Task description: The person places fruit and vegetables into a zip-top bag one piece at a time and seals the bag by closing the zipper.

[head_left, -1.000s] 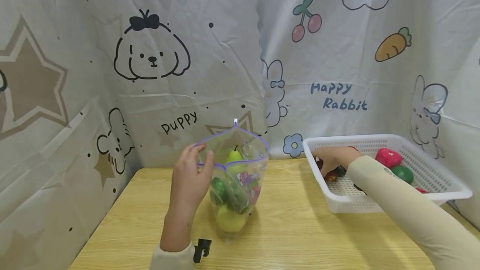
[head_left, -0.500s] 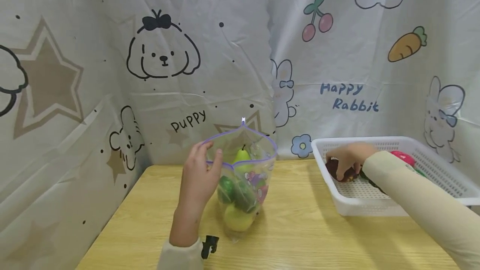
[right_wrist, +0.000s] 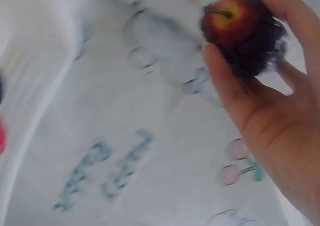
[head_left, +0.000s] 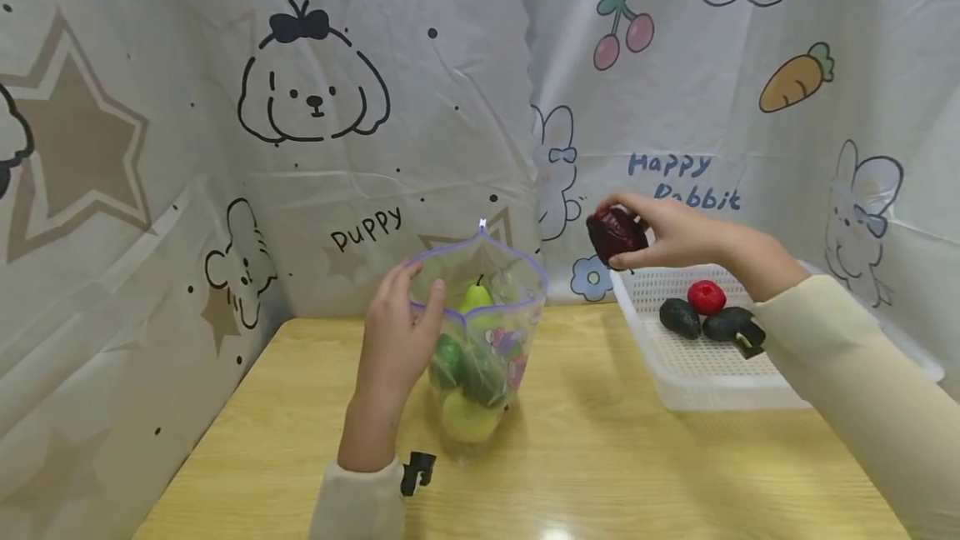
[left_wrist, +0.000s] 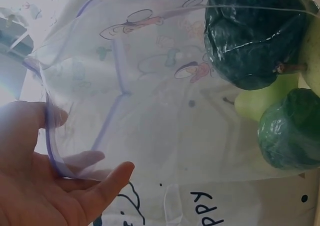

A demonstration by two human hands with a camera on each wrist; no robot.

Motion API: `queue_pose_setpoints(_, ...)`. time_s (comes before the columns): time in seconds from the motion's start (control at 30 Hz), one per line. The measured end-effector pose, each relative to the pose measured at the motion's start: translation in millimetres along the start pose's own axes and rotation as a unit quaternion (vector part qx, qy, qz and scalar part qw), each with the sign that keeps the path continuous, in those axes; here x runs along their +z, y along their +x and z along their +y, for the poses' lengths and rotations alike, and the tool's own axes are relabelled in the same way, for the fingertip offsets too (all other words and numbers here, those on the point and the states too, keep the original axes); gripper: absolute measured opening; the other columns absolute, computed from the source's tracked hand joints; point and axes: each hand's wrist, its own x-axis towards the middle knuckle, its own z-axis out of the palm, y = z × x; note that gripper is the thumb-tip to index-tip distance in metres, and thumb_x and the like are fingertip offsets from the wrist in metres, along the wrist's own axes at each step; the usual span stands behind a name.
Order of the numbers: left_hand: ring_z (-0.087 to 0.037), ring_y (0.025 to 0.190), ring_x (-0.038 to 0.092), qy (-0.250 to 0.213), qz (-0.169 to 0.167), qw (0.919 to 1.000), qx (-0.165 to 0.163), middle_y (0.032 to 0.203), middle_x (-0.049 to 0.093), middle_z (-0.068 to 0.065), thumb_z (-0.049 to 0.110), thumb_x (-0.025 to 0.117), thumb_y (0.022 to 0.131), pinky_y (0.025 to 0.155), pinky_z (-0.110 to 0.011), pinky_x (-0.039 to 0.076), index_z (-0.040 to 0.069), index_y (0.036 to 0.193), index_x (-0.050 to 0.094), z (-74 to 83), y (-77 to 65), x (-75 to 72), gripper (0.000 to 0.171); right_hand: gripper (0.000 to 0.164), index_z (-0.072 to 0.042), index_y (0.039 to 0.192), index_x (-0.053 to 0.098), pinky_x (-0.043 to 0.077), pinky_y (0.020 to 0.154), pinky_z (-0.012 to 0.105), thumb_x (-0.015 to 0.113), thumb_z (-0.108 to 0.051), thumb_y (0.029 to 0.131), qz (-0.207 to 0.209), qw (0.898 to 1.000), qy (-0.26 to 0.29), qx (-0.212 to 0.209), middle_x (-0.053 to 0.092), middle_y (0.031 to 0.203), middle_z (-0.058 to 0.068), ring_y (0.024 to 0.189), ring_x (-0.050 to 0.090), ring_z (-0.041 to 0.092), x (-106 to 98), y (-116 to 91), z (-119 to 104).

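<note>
A dark red apple (head_left: 617, 237) with a wrinkled clear wrap is gripped by my right hand (head_left: 675, 232), thumb below and fingers above; its stem shows in the right wrist view. The apple is in the air, left of and above the white basket (head_left: 742, 398). My left hand (head_left: 397, 340) holds the purple-edged rim of a clear zip bag (head_left: 525, 332), its fingers hooked over the rim in the left wrist view. Inside the upright, wide-mouthed bag are a green pear (head_left: 476, 298), a dark green wrapped fruit (left_wrist: 255, 40), a smaller green one (left_wrist: 290, 131) and a yellow one (head_left: 468, 419).
In the basket lie two dark avocado-like fruits (head_left: 679, 317) and a red fruit (head_left: 707, 297); my right forearm hides its right part. A printed cloth (head_left: 450, 107) hangs behind the wooden table (head_left: 585, 473). A black clip (head_left: 417, 473) sits at my left cuff.
My right hand has lifted the apple out of the basket and carried it up and left. The left hand stays at the bag's rim.
</note>
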Motion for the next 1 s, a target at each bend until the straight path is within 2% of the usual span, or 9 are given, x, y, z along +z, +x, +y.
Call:
queue_pose_setpoints(0.1, -0.033, 0.095, 0.068, -0.005, -0.004, 1.0000, -0.001, 0.157, 0.040, -0.016, 0.037, 0.053, 0.105, 0.094, -0.049, 0.055, 0.000, 0.148, 0.047, -0.7, 3.6, -2.4, 0.057, 0.065, -0.015, 0.146, 0.046, 0.061, 0.075, 0.034, 0.079, -0.017, 0.090, 0.060, 0.997, 0.014, -0.050, 0.060, 0.130, 0.017, 0.105, 0.066, 0.029, 1.2, 8.6, -33.0)
queue_pose_setpoints(0.2, -0.036, 0.111, 0.064, -0.001, -0.008, 1.0000, -0.005, 0.158, 0.039, -0.017, 0.036, 0.053, 0.105, 0.103, -0.053, 0.050, -0.001, 0.150, 0.045, -2.4, 4.7, -4.4, 0.059, 0.067, -0.013, 0.147, 0.045, 0.061, 0.073, 0.029, 0.079, -0.013, 0.089, 0.093, 0.988, 0.028, -0.120, 0.057, 0.133, 0.015, 0.111, 0.063, 0.029, 12.4, 19.2, -59.3)
queue_pose_setpoints(0.3, -0.036, 0.110, 0.064, 0.003, -0.019, 0.9998, -0.007, 0.159, 0.038, -0.017, 0.037, 0.054, 0.105, 0.104, -0.052, 0.049, -0.002, 0.151, 0.044, -4.6, 4.3, -3.7, 0.061, 0.069, -0.011, 0.149, 0.045, 0.061, 0.073, 0.027, 0.079, -0.010, 0.088, 0.110, 0.977, 0.025, -0.182, 0.057, 0.136, 0.014, 0.112, 0.062, 0.028, 27.9, 27.7, -77.0)
queue_pose_setpoints(0.4, -0.032, 0.101, 0.066, 0.004, -0.026, 0.9997, 0.000, 0.158, 0.039, -0.017, 0.038, 0.054, 0.104, 0.100, -0.049, 0.052, -0.003, 0.150, 0.044, -4.6, 3.8, -0.5, 0.062, 0.070, -0.008, 0.150, 0.044, 0.060, 0.072, 0.026, 0.078, -0.008, 0.088, 0.109, 0.971, 0.021, -0.213, 0.055, 0.141, 0.015, 0.114, 0.062, 0.027, 42.0, 33.5, -89.1)
queue_pose_setpoints(0.43, -0.030, 0.093, 0.067, 0.003, -0.026, 0.9996, 0.004, 0.158, 0.039, -0.017, 0.037, 0.055, 0.104, 0.097, -0.048, 0.054, -0.003, 0.150, 0.044, -4.4, 3.6, 0.6, 0.062, 0.071, -0.007, 0.150, 0.043, 0.061, 0.072, 0.026, 0.078, -0.008, 0.089, 0.102, 0.971, 0.022, -0.217, 0.054, 0.142, 0.015, 0.115, 0.061, 0.027, 46.0, 35.1, -92.1)
queue_pose_setpoints(0.63, -0.031, 0.093, 0.067, 0.010, -0.016, 0.9998, 0.012, 0.156, 0.043, -0.019, 0.036, 0.057, 0.103, 0.094, -0.050, 0.054, -0.003, 0.149, 0.047, -1.6, 1.1, 1.7, 0.061, 0.073, -0.011, 0.152, 0.043, 0.060, 0.072, 0.027, 0.079, -0.010, 0.089, 0.074, 0.975, 0.010, -0.211, 0.054, 0.140, 0.014, 0.112, 0.061, 0.024, 64.7, 42.5, -101.4)
queue_pose_setpoints(0.83, -0.034, 0.107, 0.066, 0.012, -0.025, 0.9996, 0.001, 0.156, 0.042, -0.016, 0.039, 0.056, 0.103, 0.100, -0.052, 0.051, 0.000, 0.150, 0.046, 0.6, -0.6, -2.7, 0.063, 0.072, -0.013, 0.151, 0.045, 0.059, 0.076, 0.028, 0.080, -0.010, 0.087, 0.091, 0.977, -0.023, -0.194, 0.057, 0.131, 0.016, 0.107, 0.063, 0.024, 75.7, 44.8, -102.8)
queue_pose_setpoints(1.0, -0.034, 0.106, 0.066, 0.015, -0.019, 0.9996, 0.012, 0.155, 0.044, -0.016, 0.038, 0.057, 0.102, 0.098, -0.052, 0.052, -0.001, 0.149, 0.047, 2.0, -0.2, -5.1, 0.061, 0.072, -0.014, 0.153, 0.042, 0.059, 0.082, 0.032, 0.078, -0.010, 0.090, 0.097, 0.979, -0.047, -0.171, 0.054, 0.134, 0.015, 0.116, 0.060, 0.026, 81.9, 46.2, -105.0)
